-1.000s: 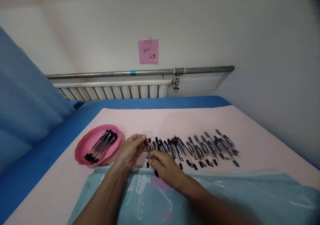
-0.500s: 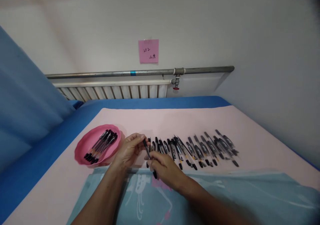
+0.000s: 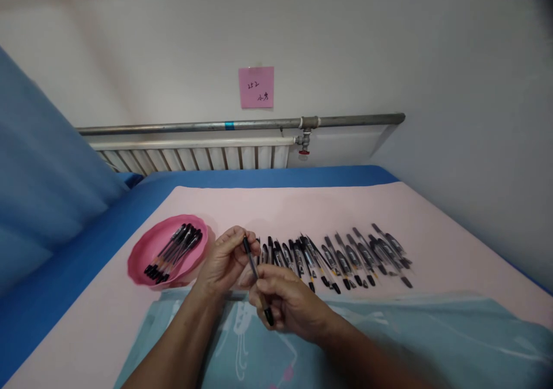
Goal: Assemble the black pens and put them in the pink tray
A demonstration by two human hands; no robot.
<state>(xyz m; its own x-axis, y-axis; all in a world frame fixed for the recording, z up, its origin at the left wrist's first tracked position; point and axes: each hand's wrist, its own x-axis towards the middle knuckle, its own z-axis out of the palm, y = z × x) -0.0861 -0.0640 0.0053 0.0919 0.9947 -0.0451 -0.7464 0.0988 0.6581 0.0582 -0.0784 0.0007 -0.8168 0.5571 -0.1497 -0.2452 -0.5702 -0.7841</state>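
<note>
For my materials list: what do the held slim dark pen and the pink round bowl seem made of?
The slim dark pen: likely plastic, smooth, with some gloss at its black end. The pink round bowl: probably plastic, satin; even colour, wavy rim.

The wall (image 3: 194, 49) is dimly, softly lit, the top-right corner darkened. A faint shadow is cast on the pink sheet (image 3: 276, 207). Detail on the row of pens (image 3: 329, 255) is softened; the right forearm (image 3: 367, 348) is blurred toward the lower edge.

blue surface (image 3: 259, 178) | pink sheet (image 3: 276, 204) over it | on sheet: pink dish (image 3: 142, 250), loose pen parts (image 3: 343, 263), teal cloth (image 3: 453, 328) nearest
</note>
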